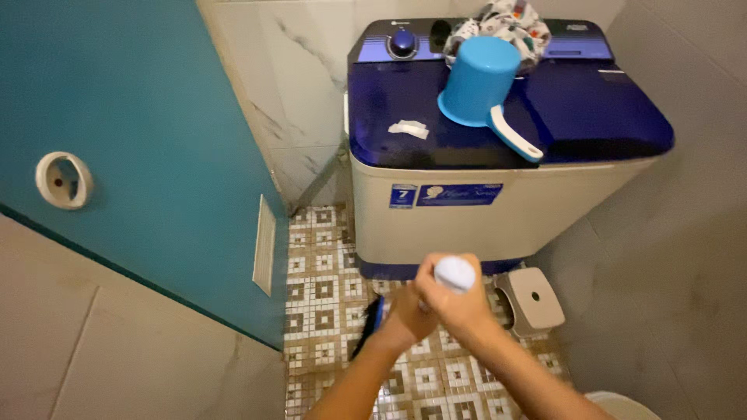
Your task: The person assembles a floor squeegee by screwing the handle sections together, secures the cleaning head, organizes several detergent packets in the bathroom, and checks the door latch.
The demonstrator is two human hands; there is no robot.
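**Inspector:** What did the surface and the room look like?

**Assistant:** The floor [323, 288] was small patterned mosaic tile in brown and white. Pale marbled tiles covered the walls [296, 70]. A teal door [140, 132] with a round white fitting stood at the left. A washing machine [482, 210] with a dark blue lid stood against the far wall. On the lid's middle lay an overturned blue dipper [478, 82], its white-edged handle pointing to the front edge. A patterned cloth [506, 23] was bunched at the back edge, and a scrap of white paper [408, 128] lay near the left side. A small grey stool [533, 299] sat on the floor at the machine's front right corner.

**Inspector:** And the item in hand?

**Assistant:** A white round-capped bottle [454, 274] was held over the floor, in front of the machine's base. The right hand [459, 307] was wrapped closed around it below the cap. The left hand [405, 315] was pressed against the right; what it gripped could not be told. A dark object with a blue part [372, 323] showed just left of it
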